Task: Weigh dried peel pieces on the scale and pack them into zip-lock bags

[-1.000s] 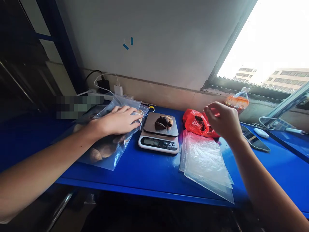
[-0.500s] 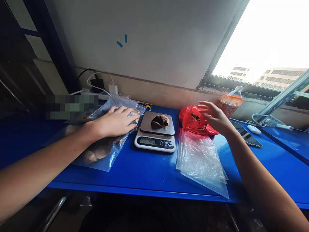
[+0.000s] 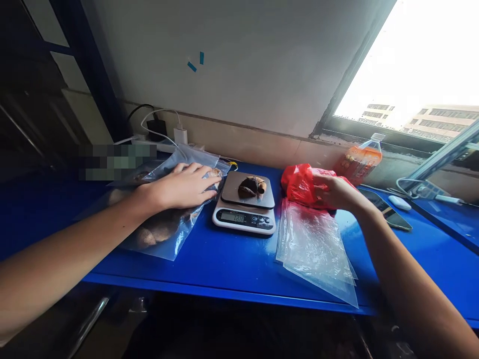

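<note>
My left hand (image 3: 190, 187) lies flat with fingers spread on clear plastic bags (image 3: 170, 249) that hold brown dried mushrooms (image 3: 147, 237). To its right stands a white kitchen scale (image 3: 243, 224) with a metal plate and a lit display whose digits are hard to read. Dark brown dried mushroom pieces (image 3: 247, 187) rest on the plate. My right hand (image 3: 335, 192) reaches into the crumpled red plastic bag (image 3: 299, 182); its fingertips are hidden among the folds, so whether they grip anything does not show. Below that bag lie several flat clear bags (image 3: 318, 249).
Behind the red bag stands a bottle with an orange label (image 3: 361, 162). A phone (image 3: 389, 209) and a white mouse-shaped case (image 3: 399, 202) lie at the right on the blue table (image 3: 224, 269). Chargers (image 3: 180, 135) and cables run along the wall.
My right hand has moved down from above the red bag into its opening. My left hand stays on the mushroom bags. The whole view has shifted slightly.
</note>
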Demonstrator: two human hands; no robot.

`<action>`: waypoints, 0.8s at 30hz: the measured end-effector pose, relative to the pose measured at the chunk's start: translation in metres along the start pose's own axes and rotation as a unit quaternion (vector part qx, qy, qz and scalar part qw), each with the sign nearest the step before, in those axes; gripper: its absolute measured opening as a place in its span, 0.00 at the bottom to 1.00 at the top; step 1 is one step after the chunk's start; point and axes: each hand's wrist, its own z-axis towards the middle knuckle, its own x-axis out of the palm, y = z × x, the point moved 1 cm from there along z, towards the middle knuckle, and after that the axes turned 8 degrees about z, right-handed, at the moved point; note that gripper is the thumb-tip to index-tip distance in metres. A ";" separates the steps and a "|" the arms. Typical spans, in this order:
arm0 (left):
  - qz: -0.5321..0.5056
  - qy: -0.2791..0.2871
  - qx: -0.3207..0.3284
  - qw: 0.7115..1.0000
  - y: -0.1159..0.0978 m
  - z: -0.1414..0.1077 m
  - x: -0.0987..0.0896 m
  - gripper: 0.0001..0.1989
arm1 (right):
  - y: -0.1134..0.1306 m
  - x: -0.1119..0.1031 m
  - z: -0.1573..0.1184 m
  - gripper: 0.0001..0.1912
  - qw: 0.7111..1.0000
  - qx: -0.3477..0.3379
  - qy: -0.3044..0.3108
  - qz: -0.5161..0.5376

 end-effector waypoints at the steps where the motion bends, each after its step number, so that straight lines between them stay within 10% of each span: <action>1: 0.005 0.000 0.000 1.000 0.000 0.000 0.000 0.27 | 0.004 0.006 0.004 0.07 1.000 -0.008 0.005 0.001; 24: -0.016 0.059 -0.051 0.997 0.019 0.003 -0.009 0.26 | 0.002 0.040 0.007 0.08 0.997 0.056 -0.009 0.058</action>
